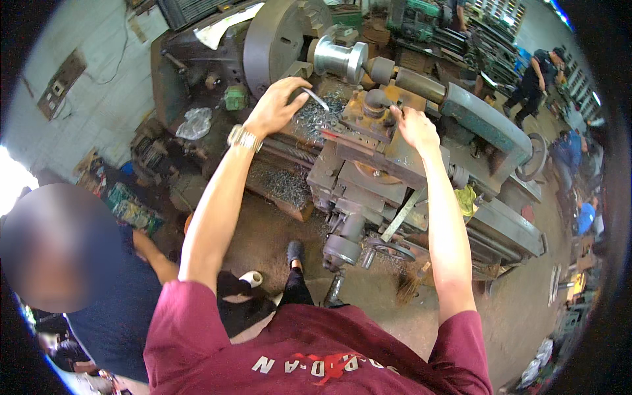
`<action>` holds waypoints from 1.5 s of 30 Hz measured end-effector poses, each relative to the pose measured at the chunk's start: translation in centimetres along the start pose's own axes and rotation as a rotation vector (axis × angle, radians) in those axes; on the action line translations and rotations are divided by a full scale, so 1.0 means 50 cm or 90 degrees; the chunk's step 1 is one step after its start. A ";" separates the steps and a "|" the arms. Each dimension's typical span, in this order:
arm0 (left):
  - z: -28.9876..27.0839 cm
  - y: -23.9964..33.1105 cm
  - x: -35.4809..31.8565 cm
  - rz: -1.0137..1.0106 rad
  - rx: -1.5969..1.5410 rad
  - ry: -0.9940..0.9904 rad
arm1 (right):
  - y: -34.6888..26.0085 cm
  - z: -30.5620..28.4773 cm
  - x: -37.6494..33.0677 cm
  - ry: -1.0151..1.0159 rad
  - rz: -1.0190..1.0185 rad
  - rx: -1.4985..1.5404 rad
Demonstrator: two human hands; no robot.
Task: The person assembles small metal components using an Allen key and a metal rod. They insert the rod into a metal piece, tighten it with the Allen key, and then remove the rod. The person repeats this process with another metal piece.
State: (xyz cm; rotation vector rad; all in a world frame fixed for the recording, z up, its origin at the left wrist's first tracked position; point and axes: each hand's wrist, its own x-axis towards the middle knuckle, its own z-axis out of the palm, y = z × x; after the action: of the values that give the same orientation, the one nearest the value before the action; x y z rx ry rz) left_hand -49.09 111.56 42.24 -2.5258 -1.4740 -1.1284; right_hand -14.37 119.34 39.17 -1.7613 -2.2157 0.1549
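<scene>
In front of me stands a large metal lathe. A shiny flanged workpiece [338, 58] sits between the big dark chuck [273, 46] and the tailstock centre [380, 70]. My left hand [280, 104] is closed on a thin silver-grey rod [316, 98], held over the metal chips below the chuck. At the tool post [376, 104], my right hand [417, 129] has its fingers curled at the short lever on its right side. Its fingertips partly hide that lever. A red-tipped bar [331, 134] lies along the front of the tool post.
Curly metal chips [284, 185] fill a tray under the bed. Handwheels and a long lever [403, 216] stick out toward me. Close at my left is a person in dark clothes [115, 309]. Other people work at the far right. A yellow cloth [466, 201] hangs by the carriage.
</scene>
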 end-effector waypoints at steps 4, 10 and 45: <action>0.054 -0.155 0.093 0.164 0.144 -0.166 | -0.018 -0.009 -0.011 0.021 0.036 -0.028; 0.090 -0.253 0.128 0.267 0.187 -0.241 | -0.036 0.000 -0.019 0.082 0.083 -0.091; 0.056 -0.020 -0.007 -0.294 0.276 -0.155 | -0.025 -0.005 -0.028 0.075 0.034 -0.051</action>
State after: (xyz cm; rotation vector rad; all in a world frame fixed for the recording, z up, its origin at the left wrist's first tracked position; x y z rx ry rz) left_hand -48.32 112.80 39.60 -2.1351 -2.1571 -0.4430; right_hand -15.17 117.69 39.48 -1.8234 -2.1201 -0.0246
